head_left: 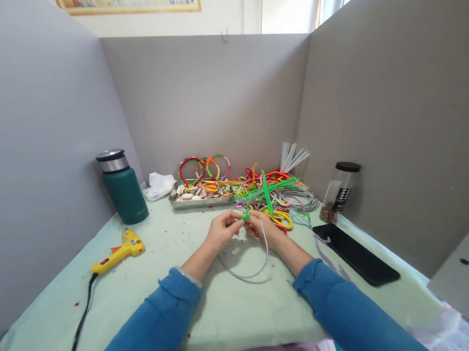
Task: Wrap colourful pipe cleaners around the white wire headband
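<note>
My left hand (222, 232) pinches a short green pipe cleaner (245, 216) over the middle of the table. Close beside it, my right hand (265, 229) has its fingers closed at the same spot, around the top of a thin grey wire ring (250, 275). The ring hangs down below both hands, toward me. The green piece seems to lie around the ring's top, but fingers partly hide the contact. Just beyond my right hand spreads a tangled pile of coloured pipe cleaners (268, 194).
A metal tray (203, 203) of shells stands at the back, colourful hoops (192, 173) behind it. At left are a yellow glue gun (120, 254) with its cord and a green bottle (124, 196). A black slab (358, 254) and a clear jar (339, 194) lie right. Grey partitions enclose the table.
</note>
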Available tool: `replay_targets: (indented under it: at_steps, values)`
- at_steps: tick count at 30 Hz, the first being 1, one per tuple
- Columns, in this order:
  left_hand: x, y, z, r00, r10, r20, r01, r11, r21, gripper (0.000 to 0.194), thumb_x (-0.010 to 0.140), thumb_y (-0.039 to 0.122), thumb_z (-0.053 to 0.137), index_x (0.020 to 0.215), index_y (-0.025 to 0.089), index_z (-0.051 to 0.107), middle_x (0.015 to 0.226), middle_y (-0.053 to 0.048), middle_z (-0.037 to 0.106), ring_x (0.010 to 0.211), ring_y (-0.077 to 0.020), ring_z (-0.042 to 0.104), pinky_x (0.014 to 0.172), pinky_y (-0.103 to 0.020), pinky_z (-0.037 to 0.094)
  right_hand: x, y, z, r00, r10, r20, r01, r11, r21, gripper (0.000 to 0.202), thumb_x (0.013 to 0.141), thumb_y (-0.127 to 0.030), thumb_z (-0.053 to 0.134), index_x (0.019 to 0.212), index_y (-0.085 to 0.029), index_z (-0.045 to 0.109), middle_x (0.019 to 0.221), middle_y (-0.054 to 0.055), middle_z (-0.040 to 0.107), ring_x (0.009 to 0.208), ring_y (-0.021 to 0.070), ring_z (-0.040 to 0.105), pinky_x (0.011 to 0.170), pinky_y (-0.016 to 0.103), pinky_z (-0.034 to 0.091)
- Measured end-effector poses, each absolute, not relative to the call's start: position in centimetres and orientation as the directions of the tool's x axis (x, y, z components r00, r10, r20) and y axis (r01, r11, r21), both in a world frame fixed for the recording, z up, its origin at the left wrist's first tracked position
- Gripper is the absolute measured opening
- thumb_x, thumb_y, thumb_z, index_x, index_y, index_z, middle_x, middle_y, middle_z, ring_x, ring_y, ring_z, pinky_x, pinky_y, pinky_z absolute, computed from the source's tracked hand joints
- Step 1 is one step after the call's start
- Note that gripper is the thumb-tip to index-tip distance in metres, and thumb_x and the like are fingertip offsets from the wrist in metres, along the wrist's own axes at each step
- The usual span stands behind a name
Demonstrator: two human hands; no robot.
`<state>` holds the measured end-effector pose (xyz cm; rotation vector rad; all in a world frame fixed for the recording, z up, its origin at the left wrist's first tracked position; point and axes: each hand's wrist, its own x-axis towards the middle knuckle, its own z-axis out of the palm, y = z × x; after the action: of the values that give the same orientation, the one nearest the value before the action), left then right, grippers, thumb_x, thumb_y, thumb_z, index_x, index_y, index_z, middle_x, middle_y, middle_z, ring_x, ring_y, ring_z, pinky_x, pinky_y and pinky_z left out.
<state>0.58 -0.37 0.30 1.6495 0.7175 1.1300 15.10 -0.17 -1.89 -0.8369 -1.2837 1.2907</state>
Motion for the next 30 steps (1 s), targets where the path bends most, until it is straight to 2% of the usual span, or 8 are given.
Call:
replay_targets:
  at_steps: [13, 30]
  values:
    - [0.4, 0.4, -0.3, 0.297, 0.882, 0.367, -0.047, -0.37, 0.928, 0.03, 0.065, 0.039, 0.065, 0.075, 0.011, 0.057, 0.05, 0.003, 0.053, 0.047, -0.0074, 0.045, 0.048, -0.02, 0.034, 15.2, 0.0, -2.3, -0.177, 0.956, 0.232, -0.164, 0.204, -0.965, 0.029, 0.069, -0.043, 0.062, 0.064, -0.018, 0.046, 0.052, -0.006, 0.043, 0.038, 0.0053, 0.036, 0.036, 0.02, 0.024]
    - [0.5, 0.8, -0.4, 0.204, 0.916, 0.347, -0.06, -0.342, 0.938, 0.033, 0.061, 0.042, 0.067, 0.072, 0.013, 0.057, 0.047, 0.004, 0.052, 0.044, -0.0076, 0.045, 0.046, -0.02, 0.032, 15.2, -0.1, -2.2, -0.172, 0.953, 0.248, -0.171, 0.219, -0.961, 0.03, 0.072, -0.045, 0.061, 0.069, -0.018, 0.048, 0.053, -0.006, 0.045, 0.036, 0.0045, 0.036, 0.035, 0.019, 0.022]
